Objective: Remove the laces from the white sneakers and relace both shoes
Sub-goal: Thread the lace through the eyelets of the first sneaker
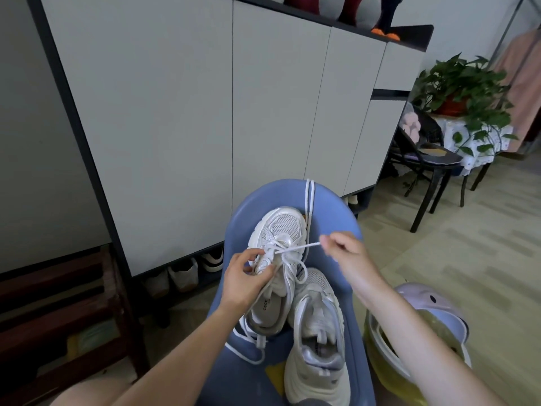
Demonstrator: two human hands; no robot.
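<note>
Two white sneakers lie on a blue plastic stool (254, 218). The far sneaker (281, 230) points away from me and carries a partly threaded white lace (292, 248). My left hand (248, 276) pinches the lace and the shoe's eyelet edge on its left side. My right hand (342, 250) pinches the lace's free end and holds it taut to the right. The near sneaker (317, 344) lies beside it without a lace in its eyelets. A second white lace (309, 200) is draped over the stool's far edge.
A tall grey cabinet (181, 112) stands straight ahead with shoes (184, 276) under it. A dark wooden rack (58, 312) is at the left. A lilac and yellow clog (424, 303) sits right of the stool. A black chair (427, 159) and a potted plant (459, 92) stand at the far right.
</note>
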